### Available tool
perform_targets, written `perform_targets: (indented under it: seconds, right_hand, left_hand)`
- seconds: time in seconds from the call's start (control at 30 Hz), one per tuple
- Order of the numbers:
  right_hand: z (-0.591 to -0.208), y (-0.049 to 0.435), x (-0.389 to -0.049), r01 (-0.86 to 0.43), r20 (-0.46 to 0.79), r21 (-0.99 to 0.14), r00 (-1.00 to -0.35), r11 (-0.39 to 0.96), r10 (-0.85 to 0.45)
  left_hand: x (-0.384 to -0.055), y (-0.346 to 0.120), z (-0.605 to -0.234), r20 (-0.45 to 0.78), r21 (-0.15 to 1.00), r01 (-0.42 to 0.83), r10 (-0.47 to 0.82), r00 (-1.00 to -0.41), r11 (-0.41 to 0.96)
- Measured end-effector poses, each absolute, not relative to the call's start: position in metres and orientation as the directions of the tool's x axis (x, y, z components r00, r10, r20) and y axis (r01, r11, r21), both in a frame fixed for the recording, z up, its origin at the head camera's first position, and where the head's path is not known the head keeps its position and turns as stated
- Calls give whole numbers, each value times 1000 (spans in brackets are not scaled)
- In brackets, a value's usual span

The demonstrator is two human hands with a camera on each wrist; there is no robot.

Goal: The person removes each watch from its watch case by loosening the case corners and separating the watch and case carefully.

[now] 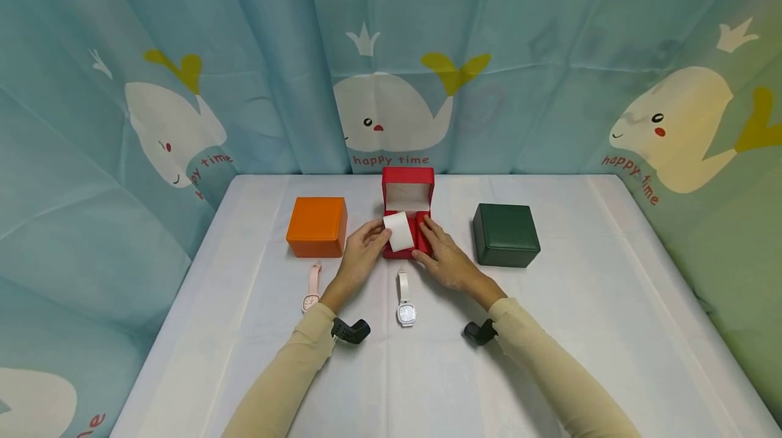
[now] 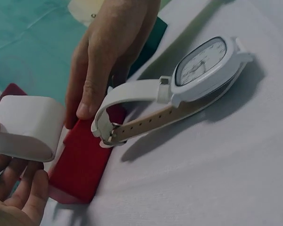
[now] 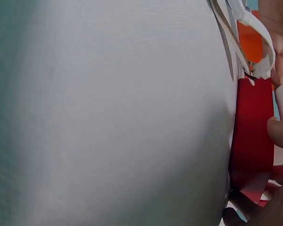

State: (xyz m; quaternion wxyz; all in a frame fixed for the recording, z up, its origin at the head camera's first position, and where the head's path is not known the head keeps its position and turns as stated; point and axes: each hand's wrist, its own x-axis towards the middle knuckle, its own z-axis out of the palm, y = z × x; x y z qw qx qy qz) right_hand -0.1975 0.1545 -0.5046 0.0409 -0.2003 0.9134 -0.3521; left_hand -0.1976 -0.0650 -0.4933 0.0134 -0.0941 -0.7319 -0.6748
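Note:
Between the thumb and fingers of my left hand [image 1: 359,256] is a white watch cushion [image 1: 399,231], tilted over the open red watch box [image 1: 408,174]. The left wrist view shows the cushion [image 2: 30,127] as a rounded block. My right hand [image 1: 449,263] grips the box's right side, its thumb [image 3: 279,132] against the red front wall [image 3: 253,122]. The box's lid stands upright, showing a pale lining. In front of the box lies a white watch [image 1: 406,314], its strap buckled in a loop. Part of the box's inside is hidden behind the cushion.
An orange box [image 1: 316,226] sits closed to the left and a dark green box [image 1: 506,234] closed to the right. Beside my left forearm lies a pink watch [image 1: 311,301]. A whale-print curtain [image 1: 391,112] hangs behind the white-covered table [image 1: 574,275].

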Motion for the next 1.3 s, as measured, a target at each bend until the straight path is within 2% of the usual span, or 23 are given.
perform_targets:
  seconds: [0.23, 1.3]
  right_hand:
    - [-508, 157, -198, -349, 82, -672, -912, 653, -403]
    - [-512, 156, -198, -327, 75, -678, -922, 658, -381]
  left_hand:
    - [-198, -63, -486, 118, 984, 134, 133, -984, 120]
    - [-211, -51, -494, 163, 962, 198, 184, -969, 190]
